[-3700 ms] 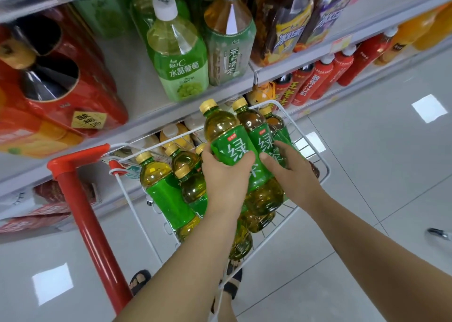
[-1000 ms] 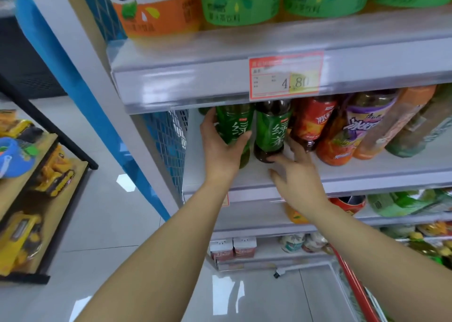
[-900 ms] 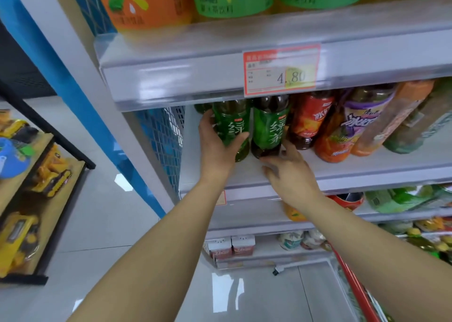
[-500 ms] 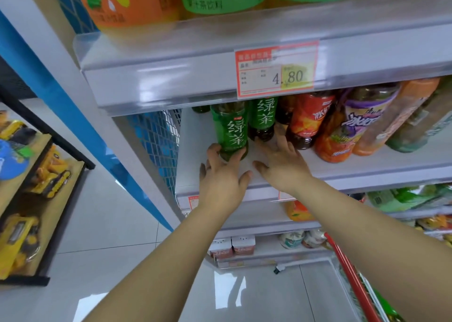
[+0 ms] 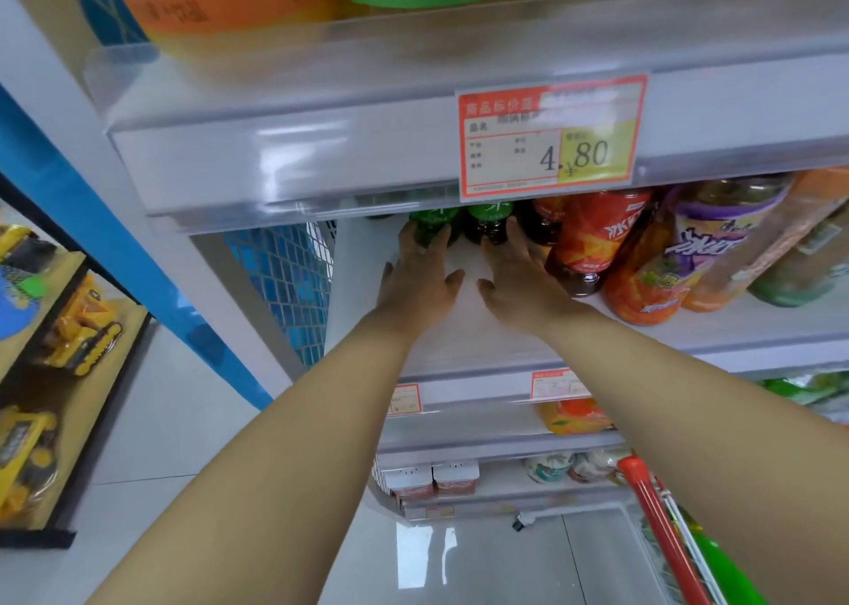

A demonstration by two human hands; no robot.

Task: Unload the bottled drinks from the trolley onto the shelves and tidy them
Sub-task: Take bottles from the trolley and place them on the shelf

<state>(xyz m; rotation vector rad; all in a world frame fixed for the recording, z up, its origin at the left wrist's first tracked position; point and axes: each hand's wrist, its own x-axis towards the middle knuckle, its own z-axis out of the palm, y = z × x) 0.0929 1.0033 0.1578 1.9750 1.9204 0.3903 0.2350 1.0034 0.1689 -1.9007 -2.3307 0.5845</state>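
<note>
1. Under the price-tag rail [image 5: 549, 138], deep on the white shelf [image 5: 459, 329]: had two green tea bottles [image 5: 432, 225] parked side by side at the back, probably to leave front room for more.
2. Beside them, to their right: stood a red-label bottle [image 5: 592, 241], so same-brand grouping seemed the plan.
3. Left hand [image 5: 420, 287] and right hand [image 5: 517, 290]: lay flat, fingers spread, gripping nothing, tips just nudging the bases.
4. Looked dark green, upper halves hidden by the rail.
5. Bottom right: showed the trolley [image 5: 657, 522], more green inside.

Head camera, close, seemingly facing shelf [image 5: 482, 342].
</note>
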